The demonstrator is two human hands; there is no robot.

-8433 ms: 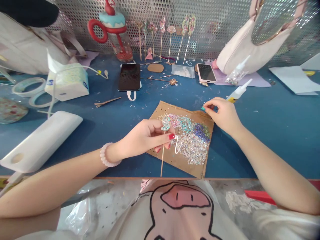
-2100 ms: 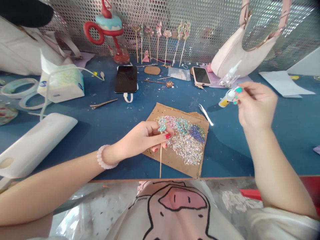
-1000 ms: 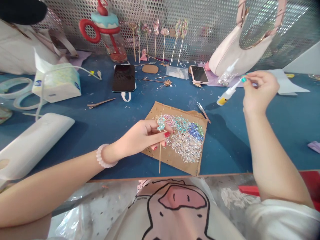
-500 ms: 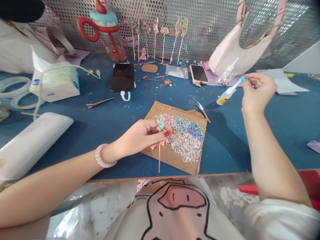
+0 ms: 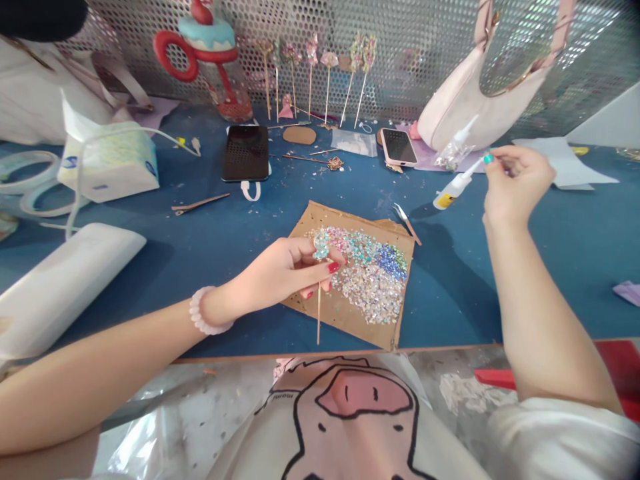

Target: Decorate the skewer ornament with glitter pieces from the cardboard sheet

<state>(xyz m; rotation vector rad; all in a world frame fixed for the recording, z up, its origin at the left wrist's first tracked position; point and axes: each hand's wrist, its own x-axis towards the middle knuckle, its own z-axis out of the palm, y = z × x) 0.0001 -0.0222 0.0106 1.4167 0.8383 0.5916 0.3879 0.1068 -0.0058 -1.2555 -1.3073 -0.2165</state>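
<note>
My left hand (image 5: 285,277) is closed around a thin wooden stick (image 5: 319,320), held upright between thumb and fingers. Pale teal rhinestones cover the stick's top (image 5: 321,244), just above the fingers. This hand hovers over a piece of cardboard (image 5: 320,220) spread with rhinestones (image 5: 373,293) in clear, pink, teal, blue and green. Off to the right, my right hand (image 5: 517,183) pinches the nozzle tip of a small white glue bottle (image 5: 449,193) with a yellow label. A teal spot shows at those fingertips; whether it is nail or cap I cannot tell.
Tweezers (image 5: 407,223) lie at the cardboard's right edge, and a hair clip (image 5: 200,204) lies to the left. Further back are a black phone (image 5: 246,153), a pink-edged phone (image 5: 399,147) and several decorated sticks (image 5: 310,80). A tissue pack (image 5: 110,163) and white bag (image 5: 475,107) flank them.
</note>
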